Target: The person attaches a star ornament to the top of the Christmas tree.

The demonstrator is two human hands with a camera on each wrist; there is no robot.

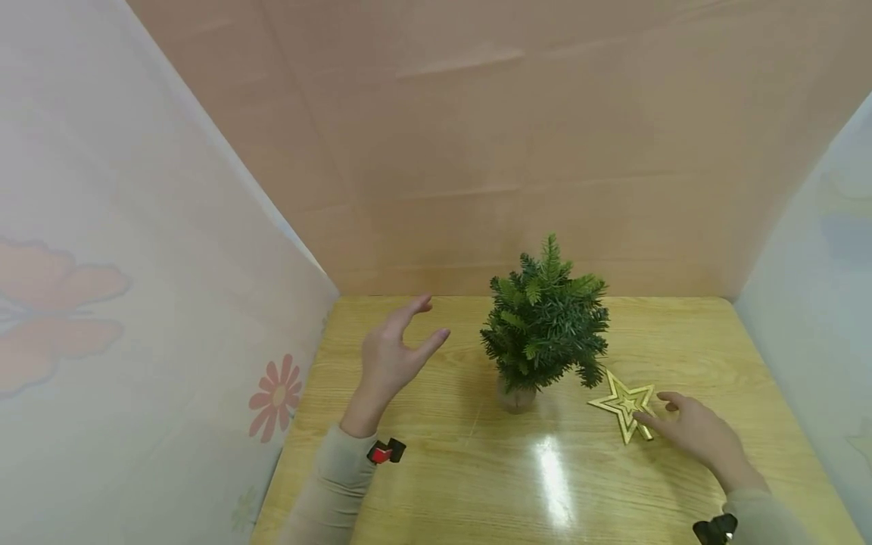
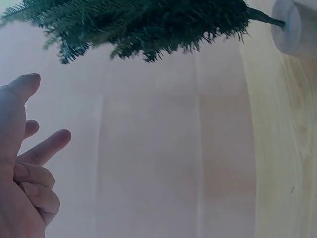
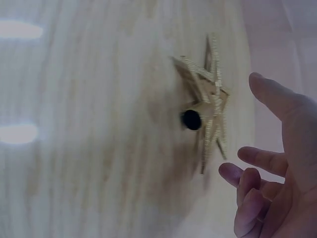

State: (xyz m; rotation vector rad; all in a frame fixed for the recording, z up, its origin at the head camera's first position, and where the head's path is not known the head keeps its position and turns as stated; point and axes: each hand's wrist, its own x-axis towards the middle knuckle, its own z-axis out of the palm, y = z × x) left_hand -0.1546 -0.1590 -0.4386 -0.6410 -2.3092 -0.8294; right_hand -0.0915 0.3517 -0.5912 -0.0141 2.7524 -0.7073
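Note:
A small artificial Christmas tree (image 1: 545,322) stands upright on the table in a round pale base (image 1: 515,397). To its left my left hand (image 1: 390,359) hovers, thumb and index finger spread apart with nothing between them. In the left wrist view, that hand (image 2: 25,168) is apart from the tree's branches (image 2: 148,25). Right of the tree lies a gold star tree topper (image 1: 627,405) with a hollow tube. My right hand (image 1: 702,435) is over its right side, thumb and fingers parted. The right wrist view has the star (image 3: 210,104) beside the hand (image 3: 282,168), not gripped.
The wooden table (image 1: 429,484) meets a brown backdrop (image 1: 436,151) at its back edge. A pale wall with flower prints (image 1: 170,250) rises along the left, and another pale wall (image 1: 817,303) along the right.

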